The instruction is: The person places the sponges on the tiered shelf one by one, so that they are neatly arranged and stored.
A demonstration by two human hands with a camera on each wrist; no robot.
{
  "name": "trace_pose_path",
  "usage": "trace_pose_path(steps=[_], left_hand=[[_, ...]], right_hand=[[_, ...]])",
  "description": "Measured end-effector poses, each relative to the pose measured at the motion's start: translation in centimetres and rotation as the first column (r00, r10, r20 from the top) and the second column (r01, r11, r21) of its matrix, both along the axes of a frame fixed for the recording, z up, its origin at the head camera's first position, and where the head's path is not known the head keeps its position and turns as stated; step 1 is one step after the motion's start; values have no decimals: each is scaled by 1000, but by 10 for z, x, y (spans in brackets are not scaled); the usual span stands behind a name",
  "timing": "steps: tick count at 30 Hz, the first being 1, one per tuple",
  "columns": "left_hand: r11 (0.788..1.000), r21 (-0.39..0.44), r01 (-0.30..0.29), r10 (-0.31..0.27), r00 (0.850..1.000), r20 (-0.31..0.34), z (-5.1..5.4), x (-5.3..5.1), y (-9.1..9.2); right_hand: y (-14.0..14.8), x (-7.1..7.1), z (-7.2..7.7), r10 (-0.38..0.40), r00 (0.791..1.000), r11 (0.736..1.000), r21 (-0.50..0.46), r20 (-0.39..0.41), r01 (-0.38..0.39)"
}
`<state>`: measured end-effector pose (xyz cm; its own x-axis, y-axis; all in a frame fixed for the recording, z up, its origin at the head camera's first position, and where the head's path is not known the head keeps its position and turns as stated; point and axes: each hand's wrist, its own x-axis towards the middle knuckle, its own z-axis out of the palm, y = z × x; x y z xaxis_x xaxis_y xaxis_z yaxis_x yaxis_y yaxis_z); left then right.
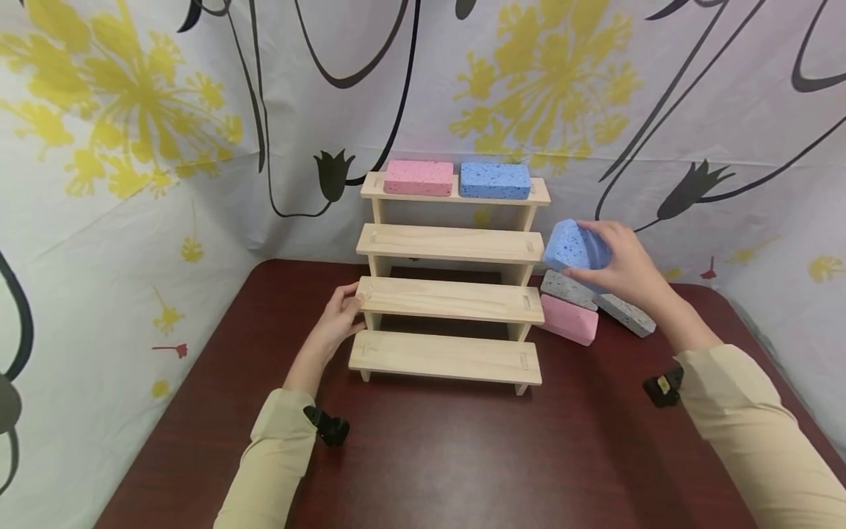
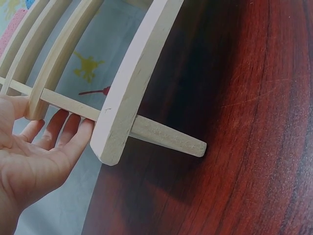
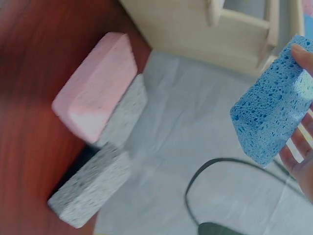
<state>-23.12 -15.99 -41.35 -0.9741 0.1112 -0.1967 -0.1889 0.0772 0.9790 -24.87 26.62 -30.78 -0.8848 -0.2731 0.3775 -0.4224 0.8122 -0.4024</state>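
A blue sponge [image 3: 271, 105] is pinched between the thumb and fingers of my right hand [image 1: 621, 261], raised off the table to the right of a stepped wooden rack [image 1: 449, 297]. My left hand [image 1: 335, 319] grips the left end of the rack's second step from the bottom, thumb on the board and fingers at the side support, as the left wrist view shows. On the top step sit a pink sponge [image 1: 419, 178] and, to its right, another blue sponge [image 1: 495, 181]. The three lower steps hold nothing.
Right of the rack, a second pink sponge [image 1: 568, 320] lies on the dark red table [image 1: 423, 455] against a grey sponge [image 1: 567, 289]. Another grey sponge [image 1: 628, 316] is beside them. A patterned cloth [image 1: 423, 95] hangs behind the rack and along the sides.
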Motion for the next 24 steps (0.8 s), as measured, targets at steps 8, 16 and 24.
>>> trace_pose_path(steps=[8, 16, 24], left_hand=[[1000, 11, 9, -9, 1000, 7, 3, 2, 0], [1000, -1, -1, 1, 1000, 5, -1, -1, -1], [1000, -11, 2, -2, 1000, 7, -2, -2, 0]], right_hand=[[-30, -6, 17, 90, 992, 994, 74, -90, -83], [-60, -15, 25, 149, 983, 975, 182, -103, -128], [-87, -25, 28, 187, 978, 967, 193, -93, -166]])
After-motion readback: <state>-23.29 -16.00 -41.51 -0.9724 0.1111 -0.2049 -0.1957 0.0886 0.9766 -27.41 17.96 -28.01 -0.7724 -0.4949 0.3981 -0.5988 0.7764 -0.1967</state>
